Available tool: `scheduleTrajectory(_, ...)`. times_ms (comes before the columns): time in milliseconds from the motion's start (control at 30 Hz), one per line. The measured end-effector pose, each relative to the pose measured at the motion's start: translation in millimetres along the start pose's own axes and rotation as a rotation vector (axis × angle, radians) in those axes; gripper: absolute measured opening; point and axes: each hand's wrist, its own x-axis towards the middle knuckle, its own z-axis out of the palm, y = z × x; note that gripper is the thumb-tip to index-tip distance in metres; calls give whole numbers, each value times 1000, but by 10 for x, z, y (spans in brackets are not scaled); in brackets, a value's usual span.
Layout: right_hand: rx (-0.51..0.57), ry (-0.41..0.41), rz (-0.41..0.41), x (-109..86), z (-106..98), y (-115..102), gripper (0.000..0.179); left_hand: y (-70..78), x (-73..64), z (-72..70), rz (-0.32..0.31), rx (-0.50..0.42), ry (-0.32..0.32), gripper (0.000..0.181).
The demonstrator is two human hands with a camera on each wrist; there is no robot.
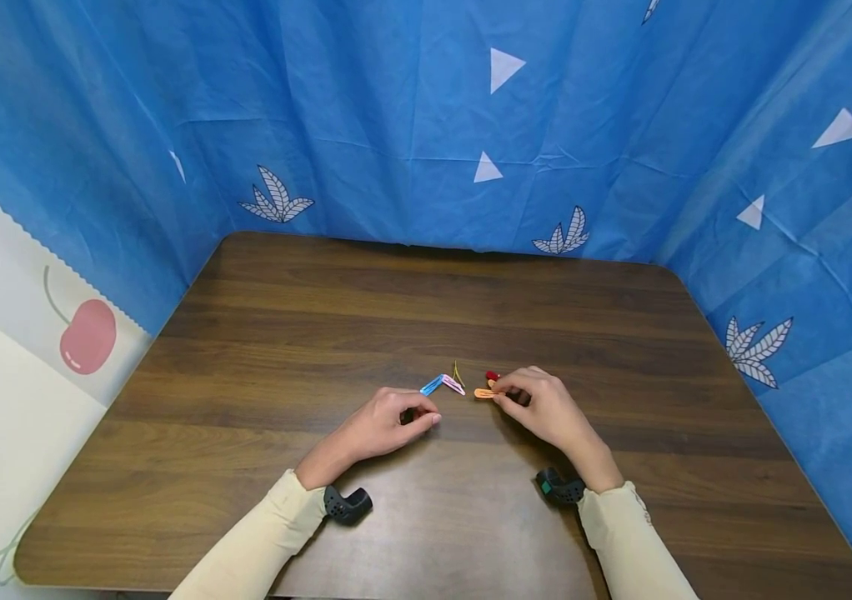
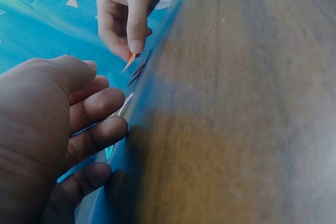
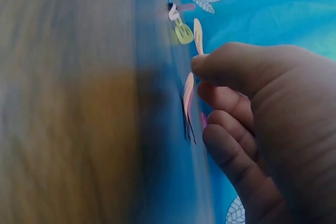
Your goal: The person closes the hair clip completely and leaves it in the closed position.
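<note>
The right hand [image 1: 543, 406] pinches 1 orange clip [image 1: 483, 393] between thumb and fingertip near the middle of the table [image 1: 306, 333], its long axis running roughly left to right in the head view and its rounded free end pointing left, toward the pink clip [image 1: 454, 385]. The left hand [image 1: 387, 422] has loosely bent, parted fingers with nothing in them, near the blue clip [image 1: 432, 385], which slants up to the right and meets the pink clip, slanting down to the right.
</note>
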Motion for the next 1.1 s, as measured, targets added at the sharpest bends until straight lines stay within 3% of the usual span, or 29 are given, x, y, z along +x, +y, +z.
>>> scheduleTrajectory(667, -71, -68, 82, -43, -79, 68, 12, 16, 5, -2, 11, 27, 0, 6)
scheduleTrajectory(1100, -81, -64, 80, -43, -98, 61, 15, 2, 9, 2, 1, 26, -8, 7)
